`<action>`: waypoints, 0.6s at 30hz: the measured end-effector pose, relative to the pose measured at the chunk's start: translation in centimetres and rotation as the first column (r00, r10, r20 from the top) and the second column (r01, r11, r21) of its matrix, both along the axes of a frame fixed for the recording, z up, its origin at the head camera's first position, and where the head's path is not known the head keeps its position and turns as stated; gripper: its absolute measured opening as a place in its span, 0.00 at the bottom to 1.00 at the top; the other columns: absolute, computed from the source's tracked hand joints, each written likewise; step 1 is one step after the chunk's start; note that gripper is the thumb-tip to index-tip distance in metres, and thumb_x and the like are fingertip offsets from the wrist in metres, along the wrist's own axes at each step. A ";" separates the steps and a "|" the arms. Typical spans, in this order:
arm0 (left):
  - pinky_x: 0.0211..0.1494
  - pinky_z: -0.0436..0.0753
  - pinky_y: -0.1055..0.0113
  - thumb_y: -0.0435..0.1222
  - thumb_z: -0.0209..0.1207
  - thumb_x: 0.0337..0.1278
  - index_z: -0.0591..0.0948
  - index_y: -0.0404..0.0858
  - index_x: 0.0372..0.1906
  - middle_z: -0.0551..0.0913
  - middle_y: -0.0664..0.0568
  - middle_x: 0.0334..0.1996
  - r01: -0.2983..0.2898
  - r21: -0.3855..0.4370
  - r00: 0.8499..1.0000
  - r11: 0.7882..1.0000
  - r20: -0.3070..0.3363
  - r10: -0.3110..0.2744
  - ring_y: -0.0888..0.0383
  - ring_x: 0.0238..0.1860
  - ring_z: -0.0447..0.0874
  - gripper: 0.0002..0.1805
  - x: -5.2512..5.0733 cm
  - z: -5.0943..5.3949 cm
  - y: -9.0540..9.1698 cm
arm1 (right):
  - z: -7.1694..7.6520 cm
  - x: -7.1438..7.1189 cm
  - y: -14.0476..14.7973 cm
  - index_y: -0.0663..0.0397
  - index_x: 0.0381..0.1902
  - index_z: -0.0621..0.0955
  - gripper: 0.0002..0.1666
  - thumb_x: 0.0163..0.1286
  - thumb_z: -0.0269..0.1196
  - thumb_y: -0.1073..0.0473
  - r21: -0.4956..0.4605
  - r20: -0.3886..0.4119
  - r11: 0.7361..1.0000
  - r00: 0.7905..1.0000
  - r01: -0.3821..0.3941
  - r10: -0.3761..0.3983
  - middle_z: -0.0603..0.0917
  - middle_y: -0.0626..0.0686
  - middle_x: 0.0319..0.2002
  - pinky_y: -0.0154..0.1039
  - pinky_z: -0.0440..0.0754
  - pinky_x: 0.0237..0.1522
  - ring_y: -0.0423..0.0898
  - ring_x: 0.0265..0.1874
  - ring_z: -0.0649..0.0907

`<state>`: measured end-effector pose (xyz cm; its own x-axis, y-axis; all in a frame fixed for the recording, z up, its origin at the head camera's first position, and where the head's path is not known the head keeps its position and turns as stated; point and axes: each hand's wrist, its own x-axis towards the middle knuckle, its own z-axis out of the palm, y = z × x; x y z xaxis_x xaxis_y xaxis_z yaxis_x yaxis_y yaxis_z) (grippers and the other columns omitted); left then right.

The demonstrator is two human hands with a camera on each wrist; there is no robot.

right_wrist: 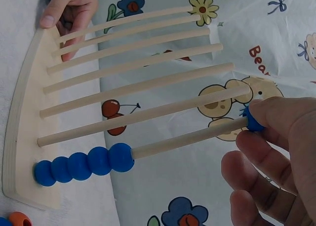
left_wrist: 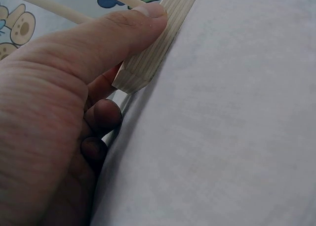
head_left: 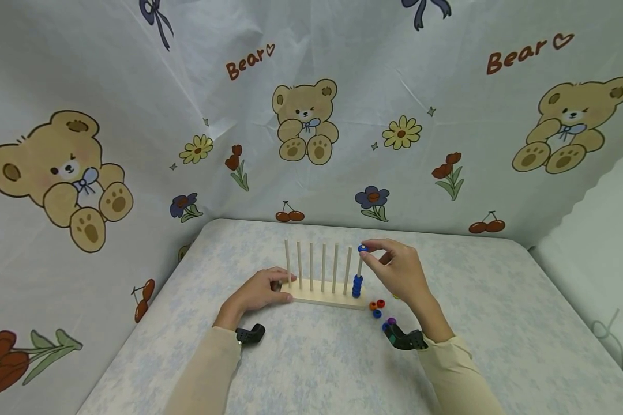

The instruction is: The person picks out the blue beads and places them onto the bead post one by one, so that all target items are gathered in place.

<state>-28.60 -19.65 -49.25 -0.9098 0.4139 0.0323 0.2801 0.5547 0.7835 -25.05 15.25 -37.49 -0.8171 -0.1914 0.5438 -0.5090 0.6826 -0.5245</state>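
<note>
A wooden base (head_left: 322, 297) with several upright pegs (right_wrist: 133, 98) stands on the table. Several blue beads (right_wrist: 81, 165) are stacked at the bottom of its rightmost peg. At the top of that same peg, my right hand (head_left: 398, 271) pinches one more blue bead (right_wrist: 253, 120) between thumb and index finger. The bead meets the peg's tip; how far it sits over the tip is hidden by the fingers. My left hand (head_left: 259, 289) grips the left end of the base, its thumb (left_wrist: 148, 23) on the near edge and the other fingers behind.
Loose beads lie right of the base: orange (head_left: 372, 305), red (head_left: 381, 303), blue (head_left: 376, 314) and purple (head_left: 391, 321). A yellow one is partly hidden by the right hand. A bear-print cloth (head_left: 311, 190) hangs behind the table (head_left: 311, 369).
</note>
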 end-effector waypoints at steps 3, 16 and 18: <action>0.40 0.75 0.64 0.52 0.73 0.51 0.83 0.59 0.58 0.79 0.68 0.56 0.000 -0.008 1.000 1.000 -0.005 0.000 0.58 0.35 0.72 0.26 0.0 0.0 0.0 | -0.1 0.0 0.0 0.48 0.50 0.87 0.14 0.68 0.69 0.53 0.002 0.003 1.000 1.000 -0.002 0.002 0.90 0.50 0.42 0.34 0.75 0.20 0.40 0.21 0.79; 0.40 0.75 0.62 0.51 0.73 0.51 0.84 0.58 0.57 0.79 0.68 0.54 -0.001 -0.014 1.000 1.000 -0.013 0.001 0.57 0.36 0.73 0.26 -0.1 0.0 0.0 | -0.8 0.3 1.0 0.48 0.51 0.87 0.15 0.69 0.68 0.52 0.004 0.012 1.000 1.000 0.012 -0.012 0.88 0.52 0.45 0.33 0.77 0.22 0.39 0.21 0.79; 0.40 0.75 0.63 0.51 0.73 0.51 0.84 0.58 0.58 0.79 0.67 0.55 -0.003 -0.013 1.000 1.000 -0.011 0.003 0.57 0.35 0.73 0.26 0.0 0.0 0.0 | -0.9 0.3 1.1 0.49 0.51 0.87 0.15 0.69 0.68 0.52 0.007 0.016 1.000 1.000 0.010 -0.011 0.88 0.52 0.45 0.33 0.77 0.22 0.39 0.21 0.78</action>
